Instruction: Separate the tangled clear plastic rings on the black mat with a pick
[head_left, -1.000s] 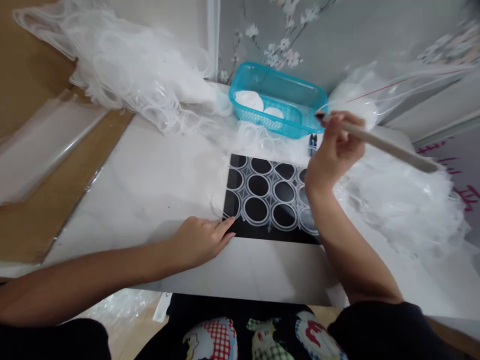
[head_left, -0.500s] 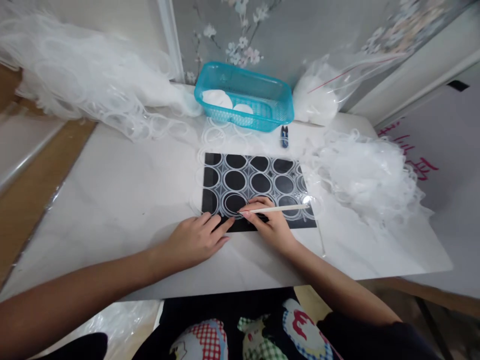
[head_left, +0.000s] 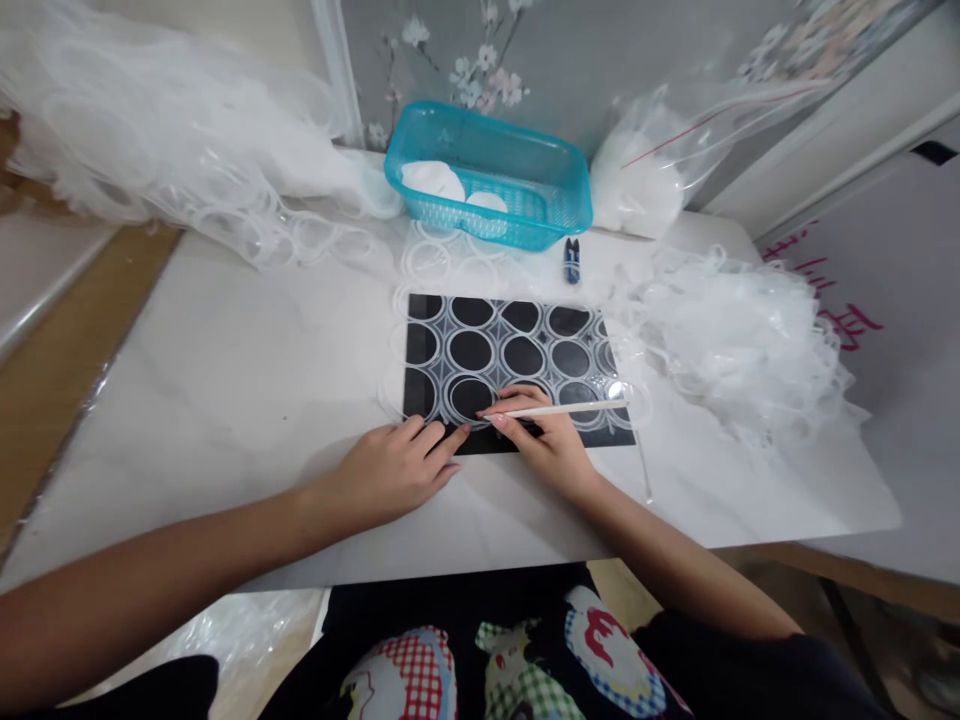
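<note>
Ring-patterned translucent film overlies a rectangular black board on the smooth counter; right hand pinches a slim white stick, left hand, fingers extended, covers the board's near-left corner

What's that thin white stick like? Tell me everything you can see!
The white stick is long, slim and straight, and looks smooth; I can't tell what it's made of. The right hand pinches it near one end between thumb and fingers. It lies nearly level across the picture, above the black sheet, its free end pointing right. Its tip is too small to see clearly.
</note>
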